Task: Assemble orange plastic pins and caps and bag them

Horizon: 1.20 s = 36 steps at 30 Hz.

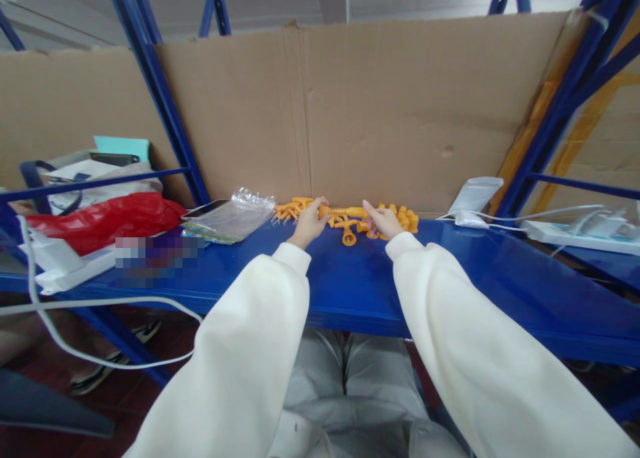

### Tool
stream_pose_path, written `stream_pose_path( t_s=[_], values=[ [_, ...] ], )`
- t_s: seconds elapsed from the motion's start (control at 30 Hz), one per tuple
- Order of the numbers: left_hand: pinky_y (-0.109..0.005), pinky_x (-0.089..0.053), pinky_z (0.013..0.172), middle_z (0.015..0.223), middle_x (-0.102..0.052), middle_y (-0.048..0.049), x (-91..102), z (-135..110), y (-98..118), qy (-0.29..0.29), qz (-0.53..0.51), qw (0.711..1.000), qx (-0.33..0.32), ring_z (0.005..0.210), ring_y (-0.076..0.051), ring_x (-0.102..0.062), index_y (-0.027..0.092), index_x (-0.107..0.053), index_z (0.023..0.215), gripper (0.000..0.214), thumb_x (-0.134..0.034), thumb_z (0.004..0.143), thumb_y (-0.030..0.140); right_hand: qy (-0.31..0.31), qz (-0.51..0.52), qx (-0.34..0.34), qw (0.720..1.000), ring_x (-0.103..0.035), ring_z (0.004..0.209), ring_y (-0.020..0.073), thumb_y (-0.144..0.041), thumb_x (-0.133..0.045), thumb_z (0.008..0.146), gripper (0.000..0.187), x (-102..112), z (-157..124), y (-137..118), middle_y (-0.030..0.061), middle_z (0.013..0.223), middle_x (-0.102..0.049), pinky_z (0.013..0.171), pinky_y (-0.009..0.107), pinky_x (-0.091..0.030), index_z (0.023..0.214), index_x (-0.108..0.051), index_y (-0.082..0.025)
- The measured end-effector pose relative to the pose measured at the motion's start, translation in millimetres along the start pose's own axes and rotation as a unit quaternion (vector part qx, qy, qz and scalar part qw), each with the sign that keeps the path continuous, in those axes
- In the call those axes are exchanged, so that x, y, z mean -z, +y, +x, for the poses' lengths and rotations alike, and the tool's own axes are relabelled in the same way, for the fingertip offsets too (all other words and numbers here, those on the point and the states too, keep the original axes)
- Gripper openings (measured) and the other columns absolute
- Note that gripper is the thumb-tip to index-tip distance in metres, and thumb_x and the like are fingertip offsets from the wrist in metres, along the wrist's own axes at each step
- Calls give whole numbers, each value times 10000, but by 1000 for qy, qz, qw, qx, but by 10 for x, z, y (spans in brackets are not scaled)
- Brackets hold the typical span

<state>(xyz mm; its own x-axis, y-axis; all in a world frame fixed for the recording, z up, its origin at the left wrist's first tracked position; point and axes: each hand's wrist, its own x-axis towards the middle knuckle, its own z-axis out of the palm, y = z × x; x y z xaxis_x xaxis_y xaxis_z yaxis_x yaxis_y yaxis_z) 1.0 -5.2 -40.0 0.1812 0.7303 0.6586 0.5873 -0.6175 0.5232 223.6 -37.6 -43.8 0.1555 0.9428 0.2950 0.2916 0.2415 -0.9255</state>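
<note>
At the back of the blue shelf, my left hand (309, 225) has its fingers closed around the left end of an orange plastic rod (353, 212). My right hand (383, 222) is at the rod's other end, thumb and index finger against it and the remaining fingers curled. Below the rod, between my hands, lie branching orange pieces and an orange cup-shaped part (349, 238). More orange plastic pieces (407, 219) are heaped just beyond my right hand. Orange hook-like pieces (287, 209) with small metal rings lie left of my left hand. My fingers hide part of the rod.
Clear plastic bags (235, 219) with a dark flat device lie to the left, near a red bag (110, 221) and a white power strip (75, 268). Right of me are a white packet (475, 198) and another power strip (580, 235). Cardboard (390, 111) stands behind the blue shelf (360, 285).
</note>
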Motion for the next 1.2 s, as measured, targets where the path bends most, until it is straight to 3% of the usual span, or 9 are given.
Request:
stream_pose_path(
  t_s=[0.13, 0.33, 0.53, 0.7, 1.03, 1.2],
  values=[
    [-300, -522, 797, 884, -686, 3, -13, 7, -23, -1, 5, 1000, -9, 785, -181, -633, 209, -630, 1069, 266, -651, 809, 159, -7, 6, -14, 1000, -628, 496, 241, -843, -698, 726, 602, -8, -1, -1, 50, 523, -617, 585, 517, -579, 748, -615, -247],
    [-324, -527, 861, 965, -708, -21, -11, -1, 0, -4, 7, 1000, -7, 853, -199, -659, 200, -629, 1057, 274, -666, 795, 129, -12, 59, 0, 998, -603, 427, 175, -760, -779, 715, 569, -30, -70, -79, 61, 591, -688, 443, 302, -470, 762, -559, -237],
    [-339, -534, 875, 946, -707, -24, 15, -1, 11, -6, 15, 1000, 5, 867, -215, -667, 202, -632, 1032, 263, -686, 785, 127, -40, 145, -23, 988, -590, 389, 141, -484, -813, 812, 395, -56, -140, -144, -12, 602, -714, 426, 247, -472, 943, -529, -243],
    [-330, -528, 879, 956, -706, -21, 8, -4, -3, -11, 5, 1000, -12, 920, -221, -671, 206, -631, 1033, 258, -667, 787, 136, -46, 157, -22, 986, -578, 388, 119, -326, -782, 864, 304, -45, -121, -118, -53, 549, -661, 414, 210, -464, 936, -500, -238],
    [-299, -504, 830, 929, -681, -3, 0, -8, -14, -8, -4, 1000, -1, 825, -186, -634, 194, -632, 1046, 257, -672, 800, 127, -61, 161, -29, 985, -574, 413, 121, -313, -839, 800, 350, -38, -120, -105, -59, 535, -635, 427, 208, -451, 997, -566, -217],
    [-297, -504, 828, 923, -684, 1, 7, -11, -16, -10, -5, 1000, -3, 820, -187, -632, 200, -631, 1046, 254, -663, 806, 126, -62, 124, -31, 990, -497, 390, 98, -450, -877, 746, 392, -4, -100, -62, -69, 486, -573, 405, 198, -397, 856, -569, -234]
  ],
)
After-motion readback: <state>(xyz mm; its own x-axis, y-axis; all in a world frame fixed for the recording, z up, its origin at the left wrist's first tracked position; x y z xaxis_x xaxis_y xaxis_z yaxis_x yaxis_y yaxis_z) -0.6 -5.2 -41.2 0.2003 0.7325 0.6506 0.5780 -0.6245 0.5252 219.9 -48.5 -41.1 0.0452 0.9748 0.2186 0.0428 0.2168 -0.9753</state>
